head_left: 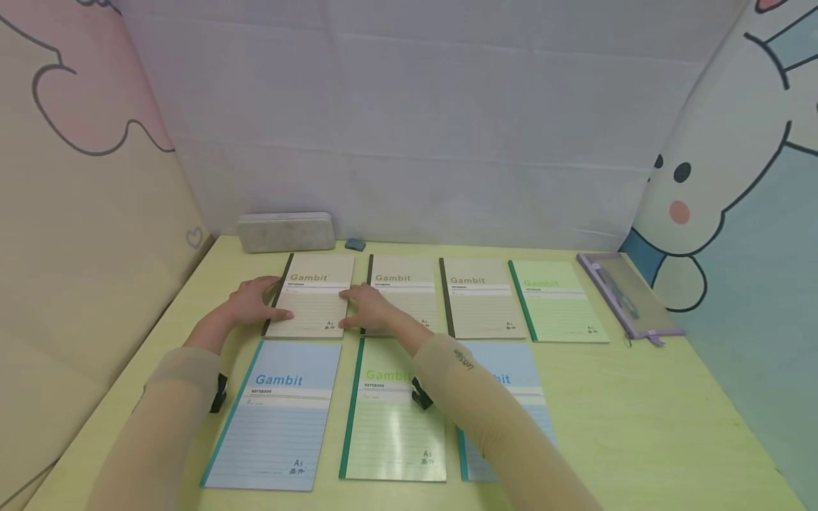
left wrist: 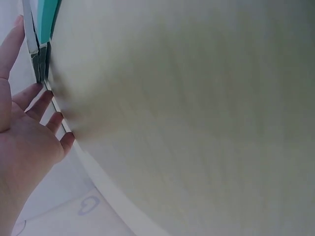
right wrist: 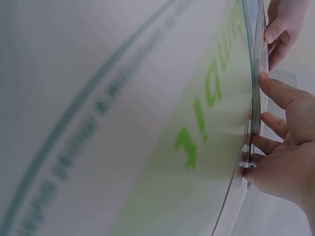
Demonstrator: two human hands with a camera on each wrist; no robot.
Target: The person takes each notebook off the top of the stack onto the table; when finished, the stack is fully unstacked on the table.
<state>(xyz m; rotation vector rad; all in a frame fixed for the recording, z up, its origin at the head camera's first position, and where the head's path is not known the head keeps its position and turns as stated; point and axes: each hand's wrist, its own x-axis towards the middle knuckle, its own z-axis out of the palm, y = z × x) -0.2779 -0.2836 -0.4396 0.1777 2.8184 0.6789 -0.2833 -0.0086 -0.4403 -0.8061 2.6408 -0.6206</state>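
Note:
A cream Gambit notebook [head_left: 313, 305] with a dark spine lies at the left end of the back row, between both hands. My left hand [head_left: 252, 301] is at its spine side, the thumb reaching over the cover; in the left wrist view this hand [left wrist: 32, 135] has its fingers extended and spread. At the notebook's right edge is my right hand [head_left: 373, 310], overlapping a second cream notebook [head_left: 412, 284]. The right wrist view shows the right hand [right wrist: 290, 147] with spread, slightly bent fingers, and the left hand [right wrist: 285, 24] beyond it.
Farther right in that row lie another cream notebook [head_left: 482, 305] and a green one [head_left: 562, 305]. In front are two blue notebooks [head_left: 275, 426] [head_left: 476, 454] flanking a green one [head_left: 393, 440]. A pencil case [head_left: 287, 233], eraser [head_left: 355, 245] and zip pouch [head_left: 645, 298] stand behind.

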